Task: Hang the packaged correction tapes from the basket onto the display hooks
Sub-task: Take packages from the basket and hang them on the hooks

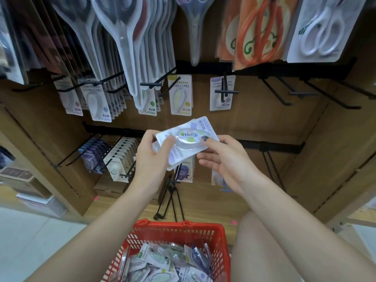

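My left hand [151, 157] grips a small stack of packaged correction tapes [186, 139], white cards with clear blisters, held upside down in front of the display. My right hand [220, 157] touches the top package at its right end with thumb and forefinger. Below, a red basket [179, 231] holds several more packaged correction tapes [162, 265]. Black display hooks [225, 91] jut from the wooden back panel; some carry Campus correction tapes [180, 95], while the hooks at right [301, 93] are bare.
Packaged scissors [126, 43] hang in rows above the hooks. Lower hooks at left carry more boxed tapes [120, 157]. Wooden shelf sides flank the bay. My bare knee [258, 241] sits right of the basket. Boxes [24, 184] stand at far left.
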